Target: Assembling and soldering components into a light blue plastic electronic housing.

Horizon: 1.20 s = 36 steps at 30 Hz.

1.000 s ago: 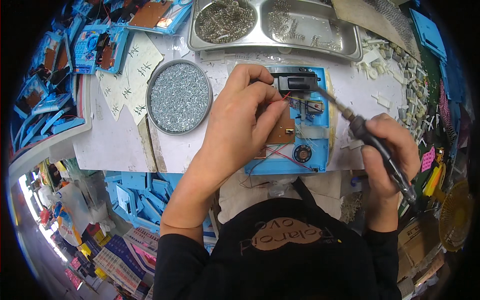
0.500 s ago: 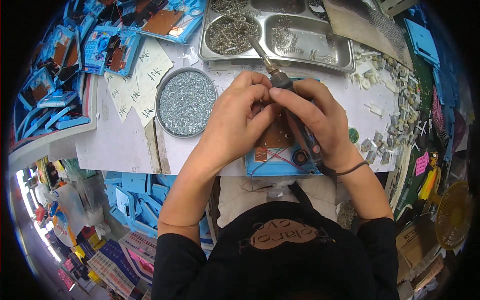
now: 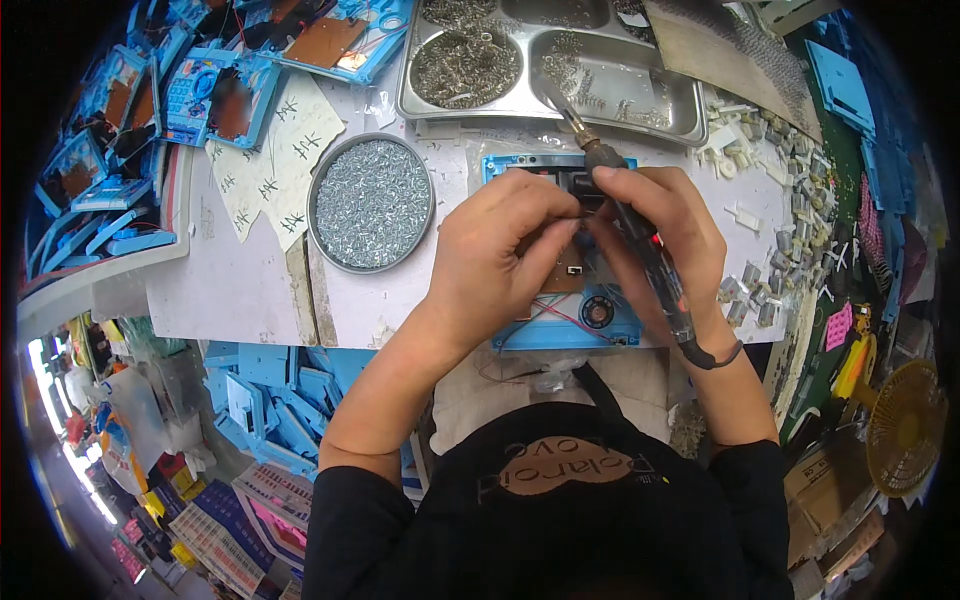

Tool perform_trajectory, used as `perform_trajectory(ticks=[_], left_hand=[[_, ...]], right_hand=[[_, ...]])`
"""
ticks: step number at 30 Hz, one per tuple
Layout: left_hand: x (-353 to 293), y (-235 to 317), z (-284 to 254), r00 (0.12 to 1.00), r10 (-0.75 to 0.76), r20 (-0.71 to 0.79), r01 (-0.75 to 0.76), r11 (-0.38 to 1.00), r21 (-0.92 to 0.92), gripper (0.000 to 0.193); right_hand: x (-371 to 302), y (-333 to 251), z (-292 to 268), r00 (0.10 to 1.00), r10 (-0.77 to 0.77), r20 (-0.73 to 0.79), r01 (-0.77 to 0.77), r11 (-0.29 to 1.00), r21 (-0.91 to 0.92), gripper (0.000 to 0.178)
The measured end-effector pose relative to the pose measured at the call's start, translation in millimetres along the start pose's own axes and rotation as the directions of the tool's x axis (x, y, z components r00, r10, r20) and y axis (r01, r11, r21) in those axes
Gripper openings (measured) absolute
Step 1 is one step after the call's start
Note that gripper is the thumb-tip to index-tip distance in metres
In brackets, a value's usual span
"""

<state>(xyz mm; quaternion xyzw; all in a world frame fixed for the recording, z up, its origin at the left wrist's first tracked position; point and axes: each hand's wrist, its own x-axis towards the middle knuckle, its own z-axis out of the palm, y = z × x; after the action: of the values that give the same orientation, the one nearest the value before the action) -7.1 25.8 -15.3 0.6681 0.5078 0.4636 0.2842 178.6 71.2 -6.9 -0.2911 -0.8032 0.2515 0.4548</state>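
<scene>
My right hand is closed around a dark-handled soldering iron, whose metal tip points up and away toward the steel tray. Its cord runs down past my right wrist. My left hand is closed, thumb and forefinger pinched close to my right fingertips; what they pinch is too small to make out. Beneath both hands lies an opened blue plastic casing. It contains a brown circuit board, thin red wires and a round black speaker. My hands hide the casing's middle.
Left of my hands stands a round dish of small silvery metal parts. A compartmented steel tray with small springs is beyond. Blue casings pile up at far left, near marked paper. White plastic and metal pieces lie right.
My right hand has shifted right with the soldering iron, and its tip has moved away from the springs. My hands have drawn slightly apart, uncovering the casing's far edge.
</scene>
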Motion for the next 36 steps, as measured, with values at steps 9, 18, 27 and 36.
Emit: perform_trajectory(ticks=[9,18,27,36], left_hand=[[-6,-1,5,0.996,0.058,-0.070,-0.045,0.984,0.172,0.012],[-3,2,9,0.995,0.010,-0.100,0.018,0.962,0.273,0.013],[-1,-4,14,0.993,0.024,-0.113,0.004,0.972,0.237,0.012],[-1,-6,14,0.991,0.035,-0.126,-0.001,0.964,0.266,0.011]], right_hand=[[-29,-1,-3,1.000,-0.005,0.021,0.008,0.991,-0.134,0.054],[-32,-1,-7,0.999,0.024,0.023,-0.020,0.988,-0.155,0.048],[-28,-4,-73,0.998,0.028,-0.049,-0.022,0.992,0.128,0.033],[-23,2,-49,0.996,0.001,0.092,-0.005,0.999,0.046,0.024]])
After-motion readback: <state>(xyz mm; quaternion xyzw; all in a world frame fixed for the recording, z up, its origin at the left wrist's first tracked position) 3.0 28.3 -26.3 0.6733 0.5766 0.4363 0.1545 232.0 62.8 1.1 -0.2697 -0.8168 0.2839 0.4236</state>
